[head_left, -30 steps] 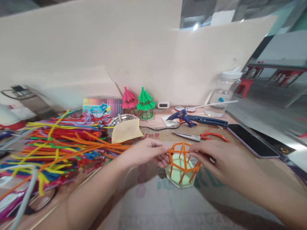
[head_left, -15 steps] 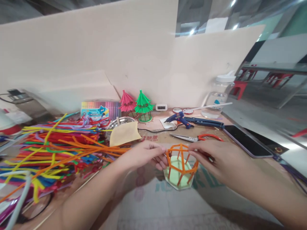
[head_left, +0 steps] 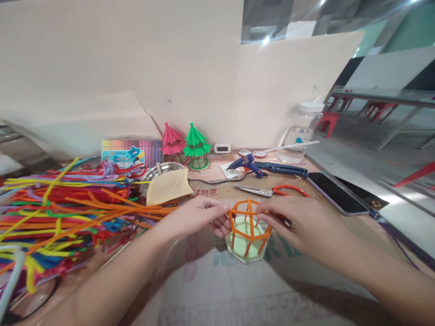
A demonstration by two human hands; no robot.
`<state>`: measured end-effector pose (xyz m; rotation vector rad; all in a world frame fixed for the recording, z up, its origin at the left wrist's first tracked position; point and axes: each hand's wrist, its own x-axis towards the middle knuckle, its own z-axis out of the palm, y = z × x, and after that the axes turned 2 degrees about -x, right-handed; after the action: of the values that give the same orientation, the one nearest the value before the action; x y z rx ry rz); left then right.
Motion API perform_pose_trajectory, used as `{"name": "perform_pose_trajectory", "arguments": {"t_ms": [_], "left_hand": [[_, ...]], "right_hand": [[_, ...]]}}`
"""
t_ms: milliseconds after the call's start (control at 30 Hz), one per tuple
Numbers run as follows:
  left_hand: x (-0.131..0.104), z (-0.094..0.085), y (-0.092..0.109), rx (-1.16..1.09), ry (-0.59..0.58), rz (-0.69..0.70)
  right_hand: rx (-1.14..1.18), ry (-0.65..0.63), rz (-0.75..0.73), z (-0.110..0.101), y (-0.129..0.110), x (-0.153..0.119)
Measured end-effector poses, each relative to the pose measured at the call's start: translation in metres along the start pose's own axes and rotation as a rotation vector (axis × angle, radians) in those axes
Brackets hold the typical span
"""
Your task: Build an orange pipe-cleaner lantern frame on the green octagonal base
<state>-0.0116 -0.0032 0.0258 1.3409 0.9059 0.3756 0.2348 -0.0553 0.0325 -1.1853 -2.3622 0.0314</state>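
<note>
An orange frame of fuzzy sticks (head_left: pixel 252 233) stands on a pale green, many-sided base (head_left: pixel 241 246) between my hands. My left hand (head_left: pixel 209 217) has its thumb and fingers closed on the upper left edge of the orange frame. From the other side, my right hand (head_left: pixel 283 217) pinches the frame's upper right edge. Some fingertips of both hands are hidden behind the frame or the hand itself. Below lies a cardboard sheet (head_left: pixel 210 290) with printed letters.
Colourful pipe cleaners (head_left: pixel 68 213) pile up at left. Behind are a pink model (head_left: pixel 171 141), a green model (head_left: pixel 197 147), and a bowl (head_left: pixel 146 174) with yellow paper (head_left: pixel 170 185). Rightward lie a glue gun (head_left: pixel 246 164), scissors (head_left: pixel 272 191), a phone (head_left: pixel 338 194) and a bottle (head_left: pixel 302 131).
The whole view has shifted, so the items appear slightly further left and higher. Both hands keep their hold on the orange frame, with little change in their pose.
</note>
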Motion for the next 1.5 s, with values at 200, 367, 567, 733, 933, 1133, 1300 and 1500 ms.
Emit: {"name": "perform_pose_trajectory", "arguments": {"t_ms": [200,367,567,733,933,1133,1300,1500], "left_hand": [[0.002,0.005,-0.001,-0.016,0.011,0.017],[0.003,0.003,-0.002,-0.061,0.016,-0.018],[0.005,-0.001,-0.008,-0.091,-0.005,-0.002],[0.006,-0.001,-0.008,-0.087,-0.029,0.004],[0.005,0.0,-0.006,-0.061,-0.019,-0.002],[0.005,0.004,-0.003,-0.038,0.002,-0.003],[0.005,0.004,-0.002,-0.031,0.004,0.01],[0.007,0.001,-0.007,-0.03,-0.001,0.032]], "right_hand": [[-0.022,-0.031,0.003,-0.001,-0.002,0.002],[0.008,-0.052,0.049,-0.006,0.001,0.002],[0.048,-0.062,0.082,-0.011,0.0,0.004],[0.057,-0.075,0.076,-0.011,-0.002,0.005],[0.027,-0.099,0.07,-0.007,0.0,0.003],[0.014,-0.14,0.076,-0.008,-0.001,0.005],[0.028,-0.184,0.092,-0.021,0.004,0.004],[0.026,-0.242,0.087,-0.035,0.018,-0.002]]}}
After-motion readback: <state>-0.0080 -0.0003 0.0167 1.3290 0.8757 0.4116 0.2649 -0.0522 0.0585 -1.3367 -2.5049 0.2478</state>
